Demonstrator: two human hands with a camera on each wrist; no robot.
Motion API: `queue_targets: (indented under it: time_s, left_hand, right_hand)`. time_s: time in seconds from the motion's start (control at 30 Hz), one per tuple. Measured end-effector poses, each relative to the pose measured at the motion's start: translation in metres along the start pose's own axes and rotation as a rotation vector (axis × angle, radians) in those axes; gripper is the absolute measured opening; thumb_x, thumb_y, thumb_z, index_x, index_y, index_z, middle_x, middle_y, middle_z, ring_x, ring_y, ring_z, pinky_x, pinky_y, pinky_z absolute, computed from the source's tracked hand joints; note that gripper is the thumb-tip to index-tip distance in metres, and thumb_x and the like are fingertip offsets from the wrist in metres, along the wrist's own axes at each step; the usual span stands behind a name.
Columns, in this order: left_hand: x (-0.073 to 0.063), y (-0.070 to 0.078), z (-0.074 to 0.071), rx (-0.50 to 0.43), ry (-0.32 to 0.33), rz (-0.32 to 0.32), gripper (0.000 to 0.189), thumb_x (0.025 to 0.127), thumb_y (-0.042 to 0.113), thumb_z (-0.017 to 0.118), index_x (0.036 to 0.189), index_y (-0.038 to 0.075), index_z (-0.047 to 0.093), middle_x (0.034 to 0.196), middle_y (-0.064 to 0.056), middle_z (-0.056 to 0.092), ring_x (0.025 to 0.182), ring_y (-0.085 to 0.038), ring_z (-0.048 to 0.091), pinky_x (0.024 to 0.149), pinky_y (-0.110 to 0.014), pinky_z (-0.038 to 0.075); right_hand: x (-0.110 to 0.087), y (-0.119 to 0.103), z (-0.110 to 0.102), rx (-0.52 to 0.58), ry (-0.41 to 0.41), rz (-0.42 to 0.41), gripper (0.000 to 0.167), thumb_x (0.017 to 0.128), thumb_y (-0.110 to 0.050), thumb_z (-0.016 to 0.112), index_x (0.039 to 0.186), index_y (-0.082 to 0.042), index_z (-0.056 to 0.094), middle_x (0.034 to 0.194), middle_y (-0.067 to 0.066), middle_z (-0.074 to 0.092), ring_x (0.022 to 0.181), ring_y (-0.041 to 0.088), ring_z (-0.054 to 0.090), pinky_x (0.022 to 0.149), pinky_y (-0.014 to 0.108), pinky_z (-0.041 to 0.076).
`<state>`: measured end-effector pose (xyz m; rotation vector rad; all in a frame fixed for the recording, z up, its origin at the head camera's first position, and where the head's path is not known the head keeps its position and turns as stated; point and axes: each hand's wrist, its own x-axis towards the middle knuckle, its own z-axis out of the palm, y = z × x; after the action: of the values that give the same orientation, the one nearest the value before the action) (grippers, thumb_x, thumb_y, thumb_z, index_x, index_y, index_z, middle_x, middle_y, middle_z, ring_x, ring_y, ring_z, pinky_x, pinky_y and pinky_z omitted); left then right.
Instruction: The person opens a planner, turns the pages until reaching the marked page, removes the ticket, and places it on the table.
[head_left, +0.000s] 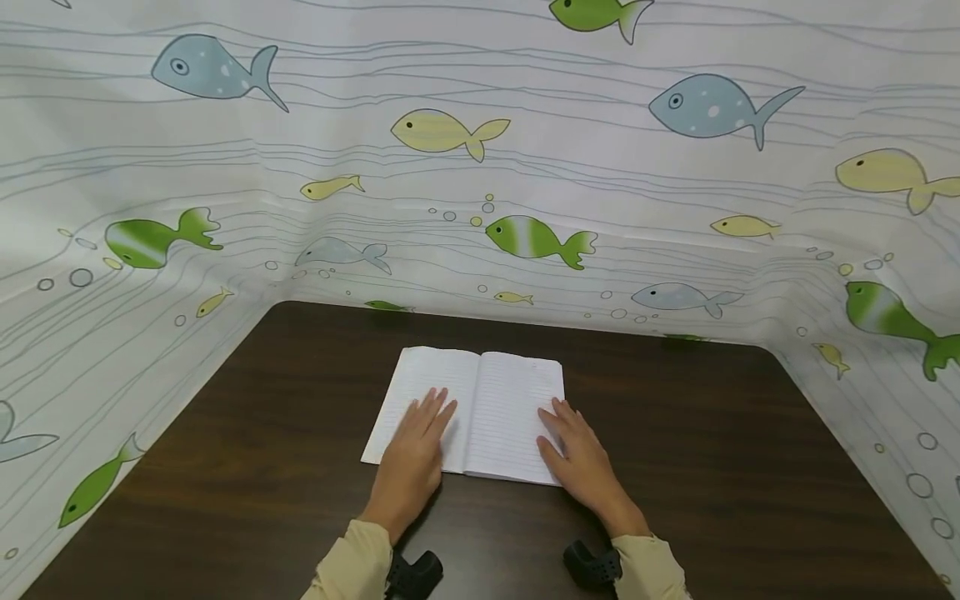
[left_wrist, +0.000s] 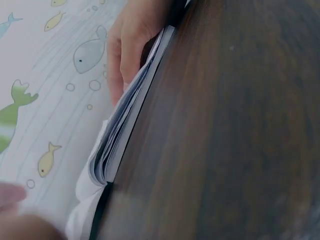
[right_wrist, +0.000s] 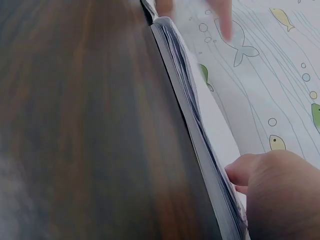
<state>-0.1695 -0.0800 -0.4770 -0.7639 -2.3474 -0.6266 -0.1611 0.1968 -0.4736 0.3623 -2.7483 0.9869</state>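
Observation:
An open notebook (head_left: 513,417) with blank lined pages lies flat on the dark wooden table. My left hand (head_left: 411,467) rests on the lower part of its left page, fingers extended. Across the lower right edge of the right page lies my right hand (head_left: 583,458), with its fingers stretched out and the thumb apart. In the left wrist view the notebook's page edges (left_wrist: 117,137) appear side-on, and part of the left hand is blurred at the lower left corner. The right wrist view has the right hand's thumb (right_wrist: 245,170) touching the page by the edge.
Dark table surface (head_left: 712,467) surrounds the notebook. A white sheet (head_left: 442,192) printed with fish and wavy lines rises behind the table and along both sides. Each wrist carries a black device (head_left: 592,567) below a beige sleeve (head_left: 651,567).

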Motion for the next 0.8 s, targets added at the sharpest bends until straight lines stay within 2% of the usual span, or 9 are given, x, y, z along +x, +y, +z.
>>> queue_targets:
  time_s: [0.07,0.13,0.2,0.23,0.47,0.63,0.8]
  left_hand:
    - [-0.002,0.003,-0.001,-0.065,-0.163,0.015,0.049,0.101,0.008,0.061,0.149,0.001,0.054,0.157,-0.015,0.048,0.147,-0.03,0.043,0.121,-0.049,0.034]
    - [-0.003,0.007,-0.002,-0.112,-0.306,-0.003,0.054,0.106,0.03,0.059,0.153,0.004,0.05,0.16,-0.011,0.045,0.149,-0.026,0.04,0.123,-0.046,0.032]
    - [-0.003,0.01,-0.002,-0.121,-0.393,-0.015,0.06,0.106,0.043,0.056,0.155,0.007,0.049,0.16,-0.009,0.044,0.15,-0.025,0.038,0.124,-0.046,0.029]
    - [-0.003,0.011,-0.003,-0.113,-0.413,-0.021,0.062,0.106,0.046,0.056,0.155,0.008,0.049,0.161,-0.009,0.044,0.151,-0.024,0.037,0.125,-0.046,0.028]
    - [-0.003,0.013,-0.004,-0.114,-0.42,-0.036,0.064,0.103,0.047,0.06,0.154,0.007,0.051,0.16,-0.009,0.045,0.15,-0.025,0.038,0.124,-0.046,0.029]
    - [-0.007,0.014,-0.001,-0.108,-0.426,-0.042,0.065,0.104,0.049,0.058,0.154,0.008,0.051,0.16,-0.008,0.045,0.15,-0.024,0.038,0.124,-0.044,0.029]
    - [-0.006,0.013,0.002,-0.106,-0.402,-0.043,0.065,0.103,0.05,0.059,0.153,0.01,0.052,0.159,-0.007,0.046,0.15,-0.023,0.039,0.124,-0.044,0.029]
  right_hand:
    - [0.001,0.0,-0.001,-0.003,-0.009,0.044,0.051,0.101,-0.026,0.063,0.146,-0.002,0.058,0.162,0.024,0.037,0.151,0.046,0.03,0.119,0.069,0.025]
    - [0.002,0.0,-0.001,0.0,-0.014,0.08,0.054,0.102,-0.03,0.062,0.149,-0.004,0.055,0.164,0.025,0.032,0.15,0.05,0.027,0.118,0.072,0.023]
    - [0.003,0.0,-0.002,-0.002,-0.011,0.108,0.058,0.103,-0.034,0.06,0.153,-0.005,0.051,0.165,0.026,0.028,0.15,0.054,0.024,0.118,0.074,0.021]
    - [0.003,0.0,-0.002,-0.003,-0.009,0.12,0.06,0.104,-0.035,0.06,0.154,-0.005,0.049,0.165,0.026,0.027,0.151,0.053,0.023,0.119,0.073,0.019]
    - [0.003,0.0,-0.002,-0.041,-0.013,0.103,0.064,0.104,-0.036,0.058,0.155,0.001,0.044,0.163,0.025,0.034,0.154,0.041,0.025,0.126,0.059,0.013]
    - [-0.001,0.0,-0.002,-0.046,-0.023,0.103,0.067,0.104,-0.035,0.058,0.157,0.003,0.04,0.163,0.024,0.034,0.154,0.04,0.026,0.126,0.058,0.014]
    - [-0.001,0.001,-0.003,-0.057,-0.006,0.091,0.071,0.104,-0.035,0.058,0.157,0.006,0.036,0.163,0.025,0.034,0.153,0.04,0.028,0.126,0.057,0.016]
